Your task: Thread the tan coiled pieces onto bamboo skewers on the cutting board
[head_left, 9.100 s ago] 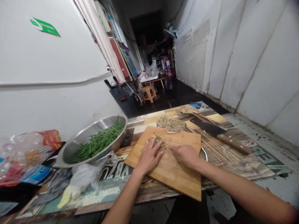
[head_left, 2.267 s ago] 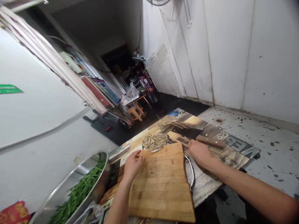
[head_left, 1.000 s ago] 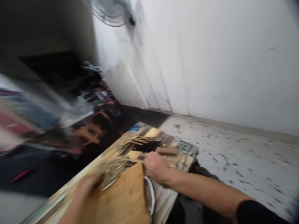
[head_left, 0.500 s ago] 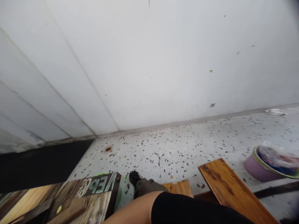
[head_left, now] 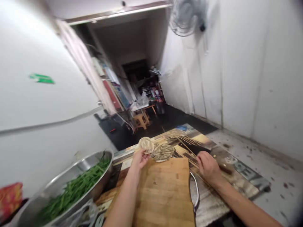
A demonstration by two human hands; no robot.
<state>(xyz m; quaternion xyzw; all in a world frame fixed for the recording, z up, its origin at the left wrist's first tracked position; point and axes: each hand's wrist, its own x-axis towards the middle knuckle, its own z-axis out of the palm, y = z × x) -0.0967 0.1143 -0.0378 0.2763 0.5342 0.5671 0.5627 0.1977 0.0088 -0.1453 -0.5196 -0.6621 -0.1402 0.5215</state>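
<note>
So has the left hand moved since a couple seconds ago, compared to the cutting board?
Yes. The left hand has shifted from the cutting board's far-left corner toward its far edge, lifting a coiled bundle.

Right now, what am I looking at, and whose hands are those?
The camera sits on a person's head and looks down, so these are that person's own bare hands. The left hand lifts a pale round coil of thin strands just above the light wooden cutting board. More coils lie on the table past the board. The right hand rests on a bundle of thin bamboo skewers; whether it grips them is unclear. A big metal bowl of green vegetables stands on the left. The picture is blurry.
</note>
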